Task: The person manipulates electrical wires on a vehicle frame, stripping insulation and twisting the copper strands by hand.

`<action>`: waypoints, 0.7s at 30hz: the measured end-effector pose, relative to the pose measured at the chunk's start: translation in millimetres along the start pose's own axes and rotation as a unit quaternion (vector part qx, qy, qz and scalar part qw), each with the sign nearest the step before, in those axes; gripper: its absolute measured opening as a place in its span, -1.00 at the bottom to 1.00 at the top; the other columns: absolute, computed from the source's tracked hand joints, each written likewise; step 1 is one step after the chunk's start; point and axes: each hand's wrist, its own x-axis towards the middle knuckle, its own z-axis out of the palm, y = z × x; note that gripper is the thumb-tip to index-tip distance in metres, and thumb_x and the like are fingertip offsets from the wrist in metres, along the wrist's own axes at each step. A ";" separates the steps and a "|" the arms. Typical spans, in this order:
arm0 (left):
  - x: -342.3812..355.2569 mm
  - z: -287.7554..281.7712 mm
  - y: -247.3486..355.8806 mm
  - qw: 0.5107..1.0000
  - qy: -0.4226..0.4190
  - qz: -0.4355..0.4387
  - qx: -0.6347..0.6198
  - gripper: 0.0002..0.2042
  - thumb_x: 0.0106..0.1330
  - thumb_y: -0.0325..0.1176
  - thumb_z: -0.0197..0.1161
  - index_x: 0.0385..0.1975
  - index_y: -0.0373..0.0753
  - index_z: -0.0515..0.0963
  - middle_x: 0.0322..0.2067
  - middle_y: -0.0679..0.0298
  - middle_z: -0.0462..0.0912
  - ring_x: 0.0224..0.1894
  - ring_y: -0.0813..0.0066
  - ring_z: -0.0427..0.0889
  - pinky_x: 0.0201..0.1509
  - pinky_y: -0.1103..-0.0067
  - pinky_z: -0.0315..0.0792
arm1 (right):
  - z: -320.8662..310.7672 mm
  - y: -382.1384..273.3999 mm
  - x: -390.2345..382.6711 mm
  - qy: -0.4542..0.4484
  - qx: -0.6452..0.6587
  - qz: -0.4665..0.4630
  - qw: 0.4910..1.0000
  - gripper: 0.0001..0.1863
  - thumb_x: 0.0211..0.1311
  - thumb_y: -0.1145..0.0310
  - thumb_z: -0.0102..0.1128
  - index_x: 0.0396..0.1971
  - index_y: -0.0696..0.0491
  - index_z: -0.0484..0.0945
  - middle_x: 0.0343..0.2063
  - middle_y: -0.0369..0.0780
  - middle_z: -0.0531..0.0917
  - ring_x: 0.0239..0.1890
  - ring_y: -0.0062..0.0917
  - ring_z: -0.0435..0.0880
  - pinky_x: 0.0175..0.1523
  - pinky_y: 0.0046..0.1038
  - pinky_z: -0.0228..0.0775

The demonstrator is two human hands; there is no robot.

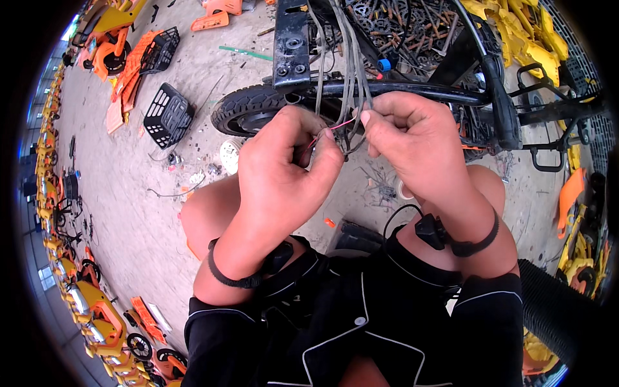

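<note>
My left hand pinches a thin red wire between thumb and fingers. At the wire's other end, the thumb and fingers of my right hand are closed on it. The short red stretch spans the gap between both hands. Several grey cables hang from above, down past my fingertips, and loop below them. Just beyond my hands lies a black metal bike frame with a black bracket plate. A black-tyred wheel sits behind my left hand.
A pile of metal sprockets and bolts lies beyond the frame. Yellow plastic panels are heaped at the far right. Black baskets and orange panels are on the concrete floor at left. A blue cap is on the frame.
</note>
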 end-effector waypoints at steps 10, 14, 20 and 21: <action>-0.1 0.4 1.2 1.000 -0.013 -0.009 0.002 -0.88 0.19 -0.50 0.35 -0.44 -0.26 0.50 -0.66 0.33 0.45 -0.65 0.62 0.36 -0.55 0.61 0.32 | 3.2 -2.8 0.1 0.007 -0.008 0.010 1.000 -0.86 0.38 0.45 0.26 -0.22 0.23 0.67 -0.53 -0.33 0.67 -0.50 -0.78 0.57 -0.45 -0.68 0.30; -1.4 -1.5 1.7 1.000 -0.022 -0.015 0.013 -0.88 0.18 -0.49 0.36 -0.43 -0.25 0.50 -0.65 0.32 0.45 -0.64 0.59 0.38 -0.54 0.60 0.33 | 5.2 -4.4 -1.2 0.019 0.011 -0.006 1.000 -0.86 0.34 0.48 0.27 -0.33 0.28 0.65 -0.56 -0.31 0.67 -0.52 -0.80 0.53 -0.47 -0.63 0.35; -1.6 -2.8 -1.0 0.999 -0.025 -0.007 -0.023 -0.90 0.32 -0.57 0.29 -0.38 -0.30 0.49 -0.59 0.55 0.40 -0.55 0.87 0.22 -0.52 0.77 0.11 | 5.2 -8.7 0.5 0.003 0.027 0.020 0.999 -0.84 0.36 0.47 0.26 -0.26 0.29 0.66 -0.52 -0.28 0.69 -0.49 -0.74 0.61 -0.41 -0.63 0.43; -0.9 -3.5 -2.0 0.999 -0.012 -0.012 -0.029 -0.90 0.28 -0.54 0.30 -0.40 -0.29 0.49 -0.61 0.50 0.42 -0.58 0.81 0.26 -0.53 0.73 0.16 | 5.1 -9.2 0.8 -0.001 0.014 0.021 1.000 -0.83 0.37 0.47 0.26 -0.24 0.30 0.66 -0.51 -0.27 0.70 -0.48 -0.74 0.61 -0.39 -0.63 0.44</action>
